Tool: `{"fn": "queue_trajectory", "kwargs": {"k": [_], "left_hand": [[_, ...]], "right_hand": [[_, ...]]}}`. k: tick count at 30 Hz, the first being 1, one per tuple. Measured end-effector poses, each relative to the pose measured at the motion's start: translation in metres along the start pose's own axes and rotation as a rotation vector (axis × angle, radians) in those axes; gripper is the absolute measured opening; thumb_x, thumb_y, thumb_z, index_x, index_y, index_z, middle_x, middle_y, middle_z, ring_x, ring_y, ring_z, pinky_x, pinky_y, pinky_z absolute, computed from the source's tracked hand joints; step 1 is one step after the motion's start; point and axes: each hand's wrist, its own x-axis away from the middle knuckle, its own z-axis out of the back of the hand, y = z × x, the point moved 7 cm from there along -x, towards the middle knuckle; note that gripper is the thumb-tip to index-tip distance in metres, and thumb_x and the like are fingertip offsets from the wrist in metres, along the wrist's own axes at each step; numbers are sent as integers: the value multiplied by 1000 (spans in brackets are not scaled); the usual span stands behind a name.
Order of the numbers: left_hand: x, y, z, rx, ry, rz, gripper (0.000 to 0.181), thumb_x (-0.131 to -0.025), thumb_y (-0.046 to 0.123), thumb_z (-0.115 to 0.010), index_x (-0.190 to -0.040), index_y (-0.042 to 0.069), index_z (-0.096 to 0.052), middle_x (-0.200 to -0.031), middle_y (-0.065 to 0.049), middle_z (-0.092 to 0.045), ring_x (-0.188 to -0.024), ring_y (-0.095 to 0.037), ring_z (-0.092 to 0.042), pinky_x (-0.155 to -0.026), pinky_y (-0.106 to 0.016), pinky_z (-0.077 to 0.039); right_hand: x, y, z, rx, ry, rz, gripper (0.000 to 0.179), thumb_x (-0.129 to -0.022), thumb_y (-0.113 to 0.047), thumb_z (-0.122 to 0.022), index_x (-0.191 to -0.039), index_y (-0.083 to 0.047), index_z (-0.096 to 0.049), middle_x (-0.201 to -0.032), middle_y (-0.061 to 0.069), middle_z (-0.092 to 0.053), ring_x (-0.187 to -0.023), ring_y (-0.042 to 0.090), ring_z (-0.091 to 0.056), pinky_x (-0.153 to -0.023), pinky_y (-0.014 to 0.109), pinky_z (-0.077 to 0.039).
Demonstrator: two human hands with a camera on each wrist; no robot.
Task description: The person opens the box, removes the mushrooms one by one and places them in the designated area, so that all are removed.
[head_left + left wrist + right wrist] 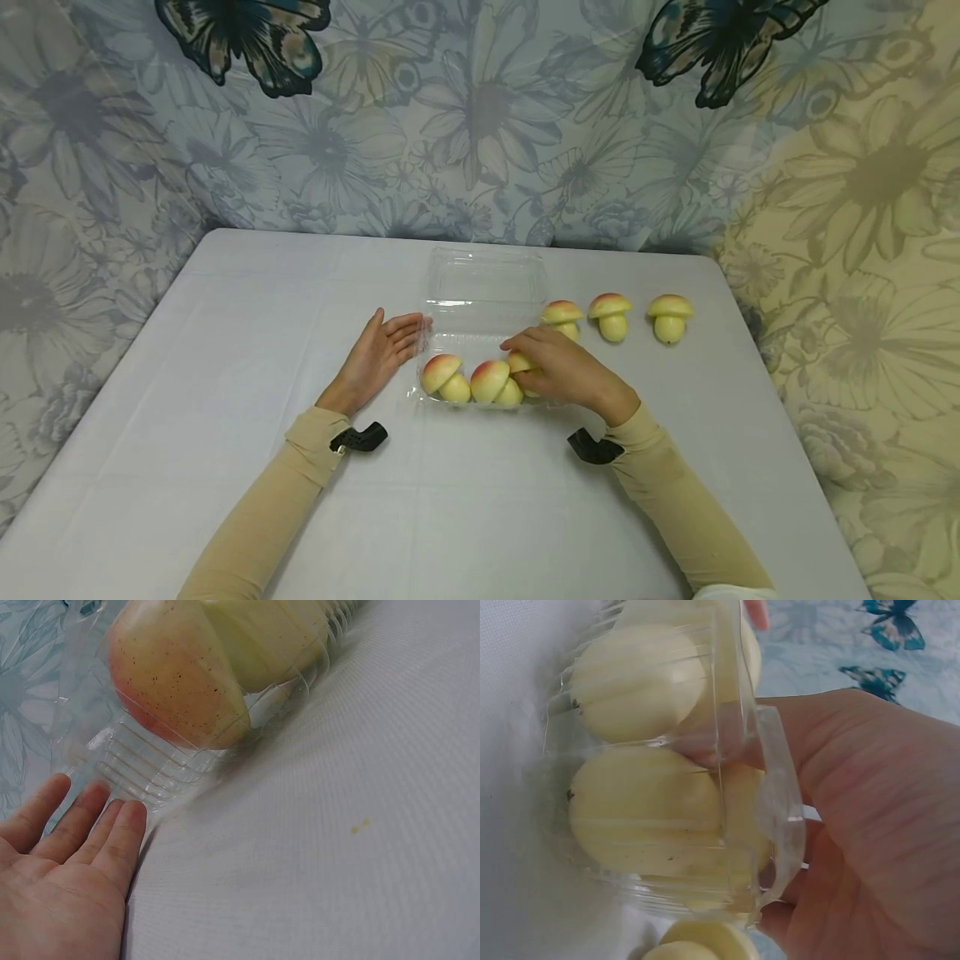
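Tan sleeves [262, 508]; left hand [375, 358], fingers straight, beside box [459, 343]; right hand [566, 371] gripping mushroom [519, 362], long axis slanting, cap far, stem near. White table [487, 517]; flowered wall [487, 117].

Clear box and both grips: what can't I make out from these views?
Head: the right grip covers much of the rightmost boxed mushroom.
Head: that grip also hides part of the stem of the leftmost mushroom outside the box.
Left wrist: the top edge cuts off the nearest boxed mushroom.
Left wrist: see-through plastic leaves contact between left grip and clear box unclear.
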Motion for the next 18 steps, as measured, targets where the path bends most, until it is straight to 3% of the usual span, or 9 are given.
{"fn": "queue_trajectory", "kwargs": {"k": [8,18], "left_hand": [[0,0,0,-2,5,1,78,-110,55,-15,-157,-7,-20,-165,-23,-22,-155,-33,-22,-121,-29,-36],[1,0,-1,-9,1,-2,78,-109,55,-15,-157,-7,-21,-165,-23,-23,-154,-32,-23,-119,-27,-38]], "right_hand": [[-1,0,7,-7,43,-11,37,-88,-13,-77,-122,-4,-67,-121,9,-69,-121,29,-60,-106,46,-49],[0,2,11,-125,41,-58,37,-92,-15,-74,-126,-6,-65,-130,10,-64,-128,27,-55,-108,45,-49]]}}
